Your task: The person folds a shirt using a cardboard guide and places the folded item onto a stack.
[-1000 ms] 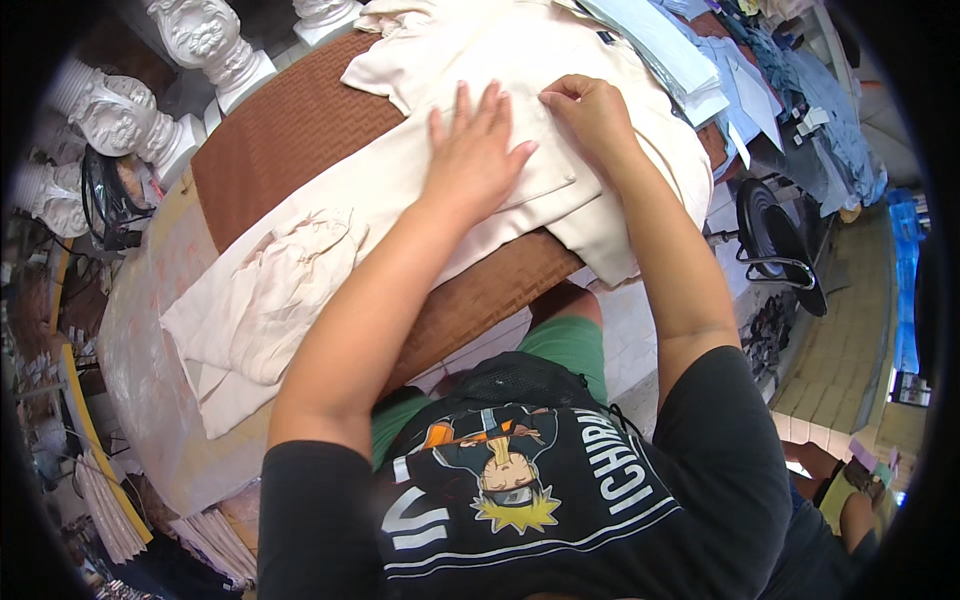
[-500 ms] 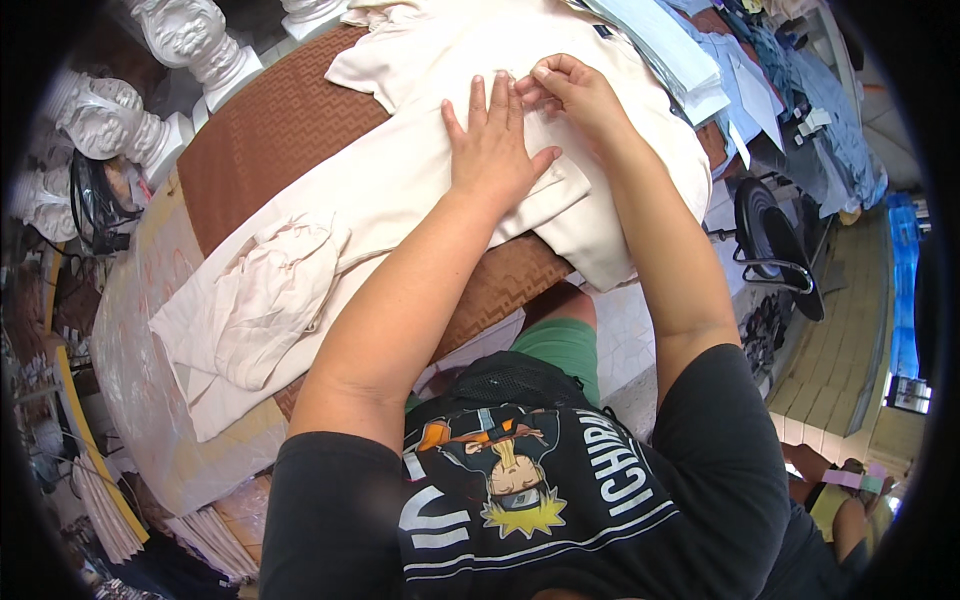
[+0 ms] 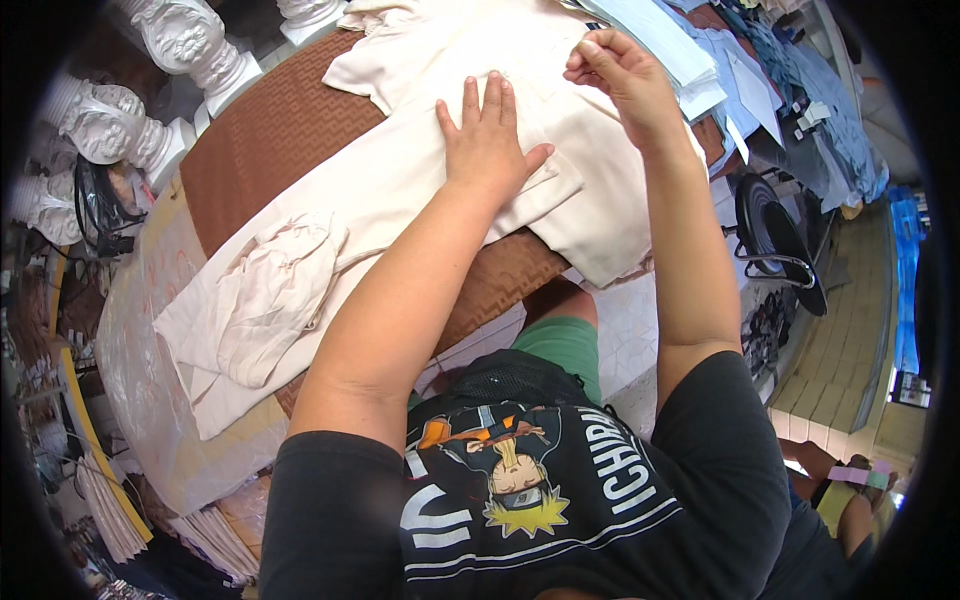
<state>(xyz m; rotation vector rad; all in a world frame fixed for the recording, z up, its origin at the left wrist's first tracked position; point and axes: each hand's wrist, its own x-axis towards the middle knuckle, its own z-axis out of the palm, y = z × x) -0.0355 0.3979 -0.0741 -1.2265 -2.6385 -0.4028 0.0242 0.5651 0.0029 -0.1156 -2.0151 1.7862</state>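
Cream garments (image 3: 400,175) lie spread over a table covered with a brown patterned cloth (image 3: 262,135). Pressed flat on the fabric, my left hand (image 3: 484,145) has its fingers and thumb spread. My right hand (image 3: 625,85) is held up over the far right part of the cream fabric, thumb and fingertips pinched together. Whatever is in that pinch, if anything, is too small to make out. A crumpled cream cloth piece (image 3: 275,300) rests on the near left end of the garments.
White ornate balusters (image 3: 185,35) stand beyond the table's left side. Folded light blue garments (image 3: 665,45) are piled at the far right. A black round-seated chair (image 3: 765,225) is on the right. Clear plastic (image 3: 150,400) wraps the table's left end. Another person (image 3: 850,505) shows at lower right.
My right hand has lifted away from beside my left fingertips, up and to the right, still pinched. My left hand stays flat on the fabric.
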